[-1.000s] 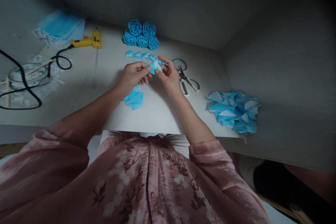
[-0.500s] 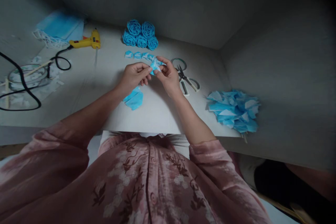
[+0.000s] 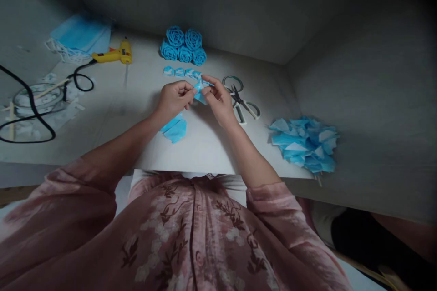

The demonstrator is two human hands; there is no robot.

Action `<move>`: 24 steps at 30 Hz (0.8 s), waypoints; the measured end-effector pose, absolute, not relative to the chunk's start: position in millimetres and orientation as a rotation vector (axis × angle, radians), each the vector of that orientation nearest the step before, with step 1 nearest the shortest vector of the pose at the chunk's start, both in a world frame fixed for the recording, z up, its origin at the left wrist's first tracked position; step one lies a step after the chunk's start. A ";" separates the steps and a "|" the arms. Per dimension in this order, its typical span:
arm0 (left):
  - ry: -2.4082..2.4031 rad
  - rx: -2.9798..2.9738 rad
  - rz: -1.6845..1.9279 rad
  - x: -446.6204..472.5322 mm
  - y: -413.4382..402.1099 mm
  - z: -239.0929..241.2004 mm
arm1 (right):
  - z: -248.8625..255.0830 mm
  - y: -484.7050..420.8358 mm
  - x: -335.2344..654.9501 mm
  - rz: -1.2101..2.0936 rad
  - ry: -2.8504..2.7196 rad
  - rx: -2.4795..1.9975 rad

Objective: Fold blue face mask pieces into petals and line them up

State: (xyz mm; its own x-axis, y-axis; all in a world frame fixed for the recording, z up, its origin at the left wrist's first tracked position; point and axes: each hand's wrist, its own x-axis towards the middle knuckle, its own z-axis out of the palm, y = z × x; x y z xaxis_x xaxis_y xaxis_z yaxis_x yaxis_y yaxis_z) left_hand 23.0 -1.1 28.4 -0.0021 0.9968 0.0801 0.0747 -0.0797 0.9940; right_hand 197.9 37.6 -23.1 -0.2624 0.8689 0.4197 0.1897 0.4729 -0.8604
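Between my two hands is a small folded piece of blue and white fabric (image 3: 200, 95), held above the table. My left hand (image 3: 175, 98) pinches its left side with thumb and forefinger. On its other side, my right hand (image 3: 218, 98) grips it between thumb and fingers. Just beyond my fingers runs a row of small folded blue pieces (image 3: 180, 72), partly hidden by my right hand. Flat blue cut pieces (image 3: 175, 129) lie below my left hand. Scissors (image 3: 241, 102) with pale handles rest right of my right hand.
Several rolled blue fabric roses (image 3: 185, 45) are stacked at the back. A yellow glue gun (image 3: 116, 53) and blue face masks (image 3: 77, 36) sit at the back left. A black cord (image 3: 30, 100) loops over white scraps. Near the right wall lies a blue fabric bunch (image 3: 303, 143). A tape ring (image 3: 233, 77) is behind the scissors.
The folded piece has turned a little between my fingers, and its lower part now spreads more downward. Both hands stay in nearly the same place.
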 end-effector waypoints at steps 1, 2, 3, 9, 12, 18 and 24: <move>1.237 1.324 1.243 23.6 -0.9 28.0 | -23.4 37.9 197.7 0.852 -1.739 -0.917; 1.246 1.324 1.249 24.0 -0.7 27.8 | -24.1 38.6 197.4 0.846 -1.743 -0.924; 1.249 1.325 1.247 24.1 -0.6 27.6 | -25.2 39.5 197.2 0.844 -1.745 -0.926; 1.106 1.192 1.151 20.1 -0.3 31.6 | -32.4 47.6 200.7 0.778 -1.718 -0.929; 1.082 1.165 1.130 19.1 0.7 32.8 | -32.3 48.8 203.2 0.749 -1.712 -0.926; 1.120 1.223 1.136 21.8 0.6 30.5 | -27.7 44.4 200.7 0.803 -1.678 -0.936; 1.101 1.210 1.153 21.3 -1.7 32.5 | -24.4 41.2 197.1 0.870 -1.602 -0.962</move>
State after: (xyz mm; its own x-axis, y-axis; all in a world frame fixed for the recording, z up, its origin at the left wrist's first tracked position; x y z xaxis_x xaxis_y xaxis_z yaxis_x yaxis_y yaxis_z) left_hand 21.3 -1.7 32.5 0.1004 0.9949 -0.0060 -0.0521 0.0113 0.9986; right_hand 197.1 41.2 -24.4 -0.1508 0.9058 0.3960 0.1608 0.4177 -0.8942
